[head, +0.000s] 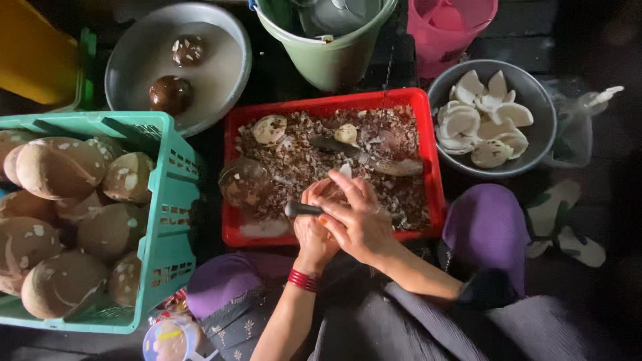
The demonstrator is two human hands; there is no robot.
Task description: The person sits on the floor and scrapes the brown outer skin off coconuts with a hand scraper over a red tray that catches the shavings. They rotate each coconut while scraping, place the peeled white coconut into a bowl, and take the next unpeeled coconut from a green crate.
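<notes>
Both hands over my red tray (428, 144), paring coconut.
Left hand (313, 230) cups a coconut piece (332, 192); right hand (358, 220) clasps the dark-handled peeler (302, 209); next, I judge, turn the piece.

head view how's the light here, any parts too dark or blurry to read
Head view: light falls on the middle, so the red tray, the grey bowl of white pieces and the green crate read clearly; the corners and right edge sink into near-black shadow; the left hand and right hand are slightly soft, and what they grip around the dark handle is hard to make out.
</notes>
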